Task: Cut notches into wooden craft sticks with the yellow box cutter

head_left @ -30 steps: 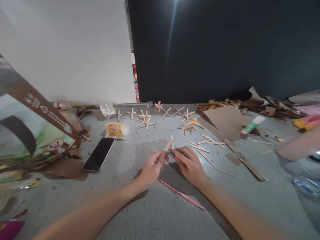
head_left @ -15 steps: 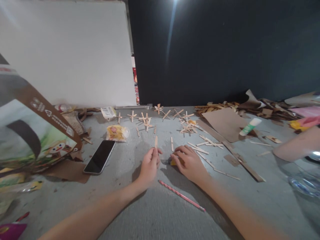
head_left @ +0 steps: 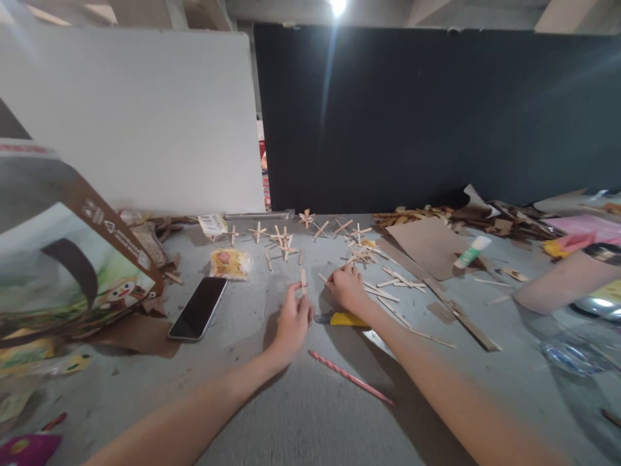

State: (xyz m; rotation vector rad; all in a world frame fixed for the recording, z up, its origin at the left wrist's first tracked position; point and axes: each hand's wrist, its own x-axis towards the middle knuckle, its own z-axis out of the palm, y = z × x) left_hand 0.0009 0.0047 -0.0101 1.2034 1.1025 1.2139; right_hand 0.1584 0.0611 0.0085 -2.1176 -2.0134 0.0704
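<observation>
Your right hand [head_left: 349, 289] is off the yellow cutter [head_left: 348, 320] and forward at a second stick [head_left: 322, 278]; that stick, upright in view half a second ago, now slants. Your left hand [head_left: 294, 323] keeps the first stick [head_left: 303, 282] pinched between thumb and fingers, its free end pointing away from you. The right fingers are bunched, apparently pinching the second stick near one end; the exact contact is hidden. The cutter lies on the table [head_left: 272, 414] just beside your right forearm, with the striped pencil [head_left: 352, 377] nearer you. Loose sticks [head_left: 400, 282] lie to the right, and crossed sticks [head_left: 286, 246] stand beyond your hands.

Current step, as judged: gripping one stick while taking up another. Lifting the second stick calls for a light, firm pinch, a steady left hand, and clearance from the cutter blade [head_left: 322, 319].
</observation>
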